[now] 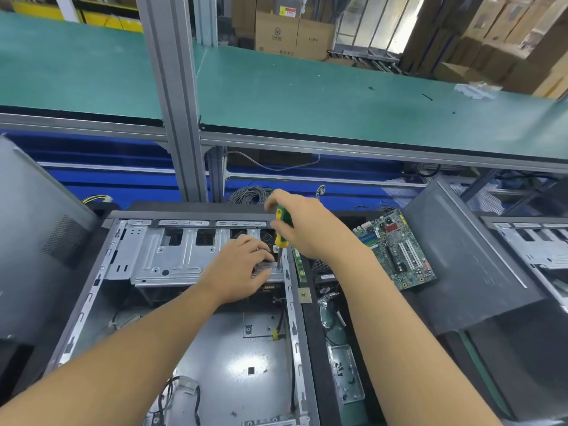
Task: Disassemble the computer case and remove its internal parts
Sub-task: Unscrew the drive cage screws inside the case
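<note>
The computer case (92,290) lies open on its side right in front of me, and the screw I want is at the right end of its steel drive cage (172,259). My left hand (239,272) grips that end to steady it. My right hand (307,232) is wrapped round the green-and-yellow screwdriver (282,224), tip down. I'd keep the shaft upright and press firmly, so it doesn't slip out.

Two hands (236,272) (304,229), one screwdriver (283,217), one motherboard (396,250), two open computer cases (296,321) (504,224), two drive cages (172,259) (531,250)
</note>
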Demonstrator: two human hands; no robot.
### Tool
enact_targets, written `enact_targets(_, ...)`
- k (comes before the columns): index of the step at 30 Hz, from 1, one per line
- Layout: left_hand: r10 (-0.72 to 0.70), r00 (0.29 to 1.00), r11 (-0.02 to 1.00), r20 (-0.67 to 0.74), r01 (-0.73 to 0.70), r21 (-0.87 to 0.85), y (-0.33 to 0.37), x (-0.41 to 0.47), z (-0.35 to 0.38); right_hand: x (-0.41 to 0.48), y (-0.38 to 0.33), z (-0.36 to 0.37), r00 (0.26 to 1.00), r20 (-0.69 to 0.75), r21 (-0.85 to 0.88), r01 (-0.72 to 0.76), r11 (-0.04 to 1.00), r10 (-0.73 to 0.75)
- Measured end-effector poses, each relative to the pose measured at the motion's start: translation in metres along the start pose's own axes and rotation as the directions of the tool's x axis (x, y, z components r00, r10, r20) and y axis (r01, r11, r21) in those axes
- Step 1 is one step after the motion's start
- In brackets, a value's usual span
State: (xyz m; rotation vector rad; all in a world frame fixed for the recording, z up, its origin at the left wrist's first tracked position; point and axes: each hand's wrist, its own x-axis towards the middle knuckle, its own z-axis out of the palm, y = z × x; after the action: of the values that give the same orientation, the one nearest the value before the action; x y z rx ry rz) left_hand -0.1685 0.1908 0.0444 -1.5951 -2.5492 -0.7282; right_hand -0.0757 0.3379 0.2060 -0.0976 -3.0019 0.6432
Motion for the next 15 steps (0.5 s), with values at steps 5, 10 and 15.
enact_targets(5,0.012,1.000,1.000,-0.020,-0.012,0.014,0.001,-0.001,0.001,-0.001,0.003,0.002,0.988,0.011,0.108,-0.151,0.983,0.151)
enact_targets(10,0.015,0.999,0.999,-0.031,-0.014,0.038,0.002,0.000,0.002,-0.001,-0.001,0.012,0.975,-0.092,0.101,-0.194,0.976,0.203)
enact_targets(15,0.015,0.999,0.999,-0.035,-0.014,0.037,0.001,0.000,0.002,0.001,-0.005,0.023,0.964,-0.197,0.132,-0.153,0.979,0.177)
